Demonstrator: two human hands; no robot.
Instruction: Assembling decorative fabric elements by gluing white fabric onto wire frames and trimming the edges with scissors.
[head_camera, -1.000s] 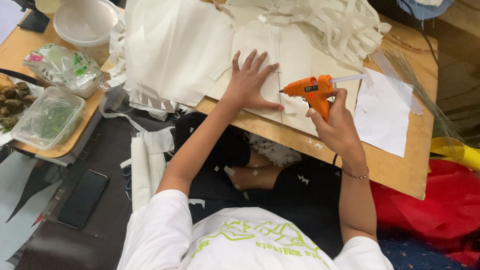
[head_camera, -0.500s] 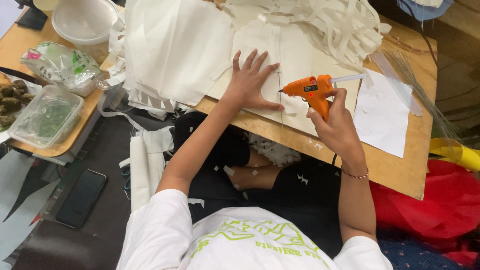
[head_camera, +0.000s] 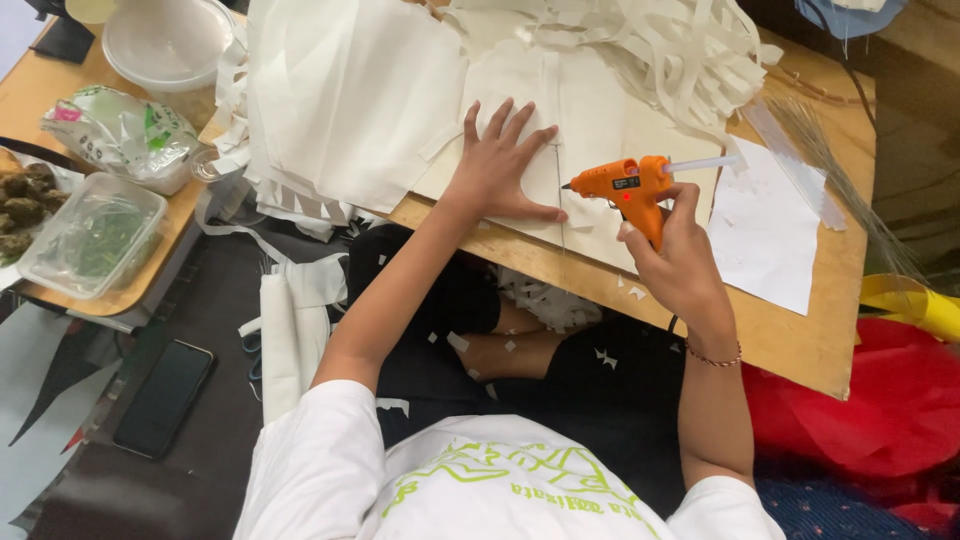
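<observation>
My left hand (head_camera: 503, 164) lies flat, fingers spread, on cream paper pieces (head_camera: 585, 120) on a wooden board (head_camera: 800, 335). My right hand (head_camera: 677, 262) grips an orange glue gun (head_camera: 622, 185) by its handle. Its nozzle points left toward the paper edge beside my left thumb. A white glue stick (head_camera: 702, 163) juts from the gun's back. The gun's tip sits just above the paper; whether it touches I cannot tell.
A heap of cut cream strips (head_camera: 660, 45) lies at the board's far side. A white sheet (head_camera: 770, 230) and thin sticks (head_camera: 835, 165) lie to the right. On the left are a plastic food box (head_camera: 90, 240), a bag (head_camera: 125, 135), a clear bowl (head_camera: 170, 45) and a phone (head_camera: 162, 397).
</observation>
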